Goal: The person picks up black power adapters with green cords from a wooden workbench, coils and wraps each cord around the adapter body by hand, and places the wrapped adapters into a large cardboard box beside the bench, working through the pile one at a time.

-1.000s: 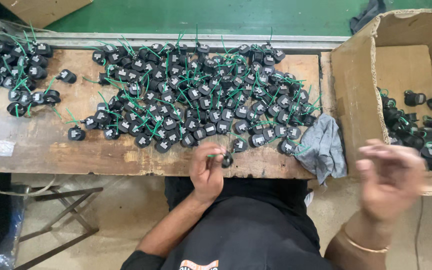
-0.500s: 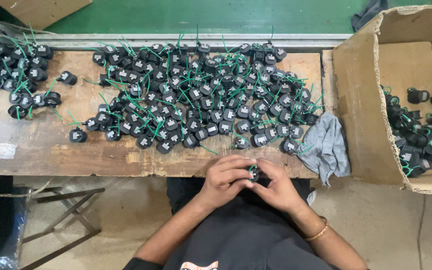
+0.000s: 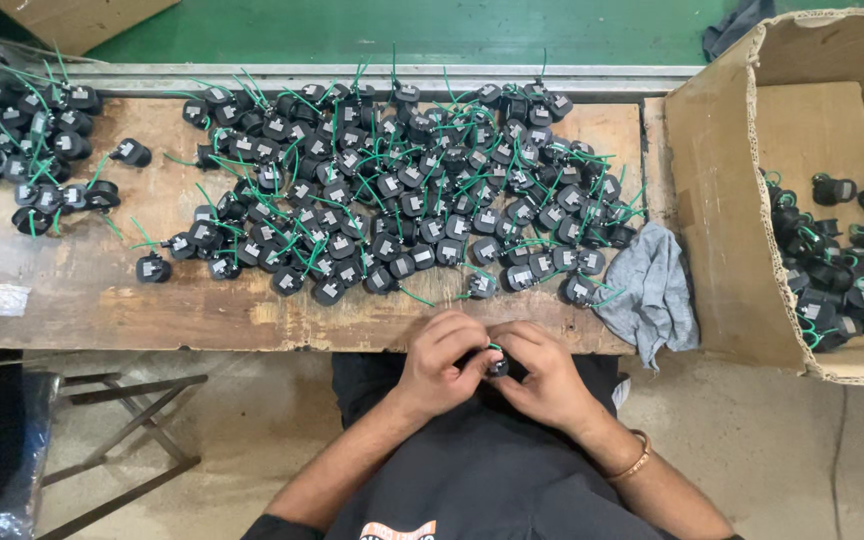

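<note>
Ahead of the hands runs a worn wooden workbench (image 3: 82,300), its surface scuffed and pale in patches. Beyond its far edge lies a metal rail (image 3: 352,75), then a green painted floor (image 3: 432,30). Below and to both sides is grey concrete floor (image 3: 252,440), with a folding metal frame (image 3: 122,420) at the left.

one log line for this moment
left hand: on part | right hand: on part | bench: pile, cloth | box: more parts

Bright, even overhead light; sharp, soft shadows.
</note>
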